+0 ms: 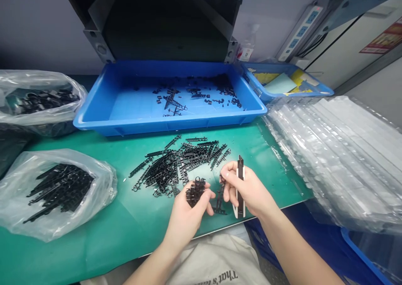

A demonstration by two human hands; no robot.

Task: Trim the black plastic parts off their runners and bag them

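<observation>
My left hand [187, 211] is closed round a bunch of small black plastic parts [195, 191], with ring-shaped ends sticking up. To its right, my right hand [241, 186] has a slim black-and-white tool [240, 184] tucked upright in it; its exact kind is unclear. The thumb and forefinger of that hand pinch a thin black plastic piece [220, 199], which hangs down between the hands. Just beyond both hands lies a loose pile of black plastic strips [169, 165] on the green table mat [125, 222].
Behind the pile stands a blue tray [119, 128] with scattered black bits. Plastic bags of black parts, one nearer [106, 184] and one farther [78, 96], sit at left. Stacked clear plastic trays [339, 151] fill the right side, below a blue basket [270, 94].
</observation>
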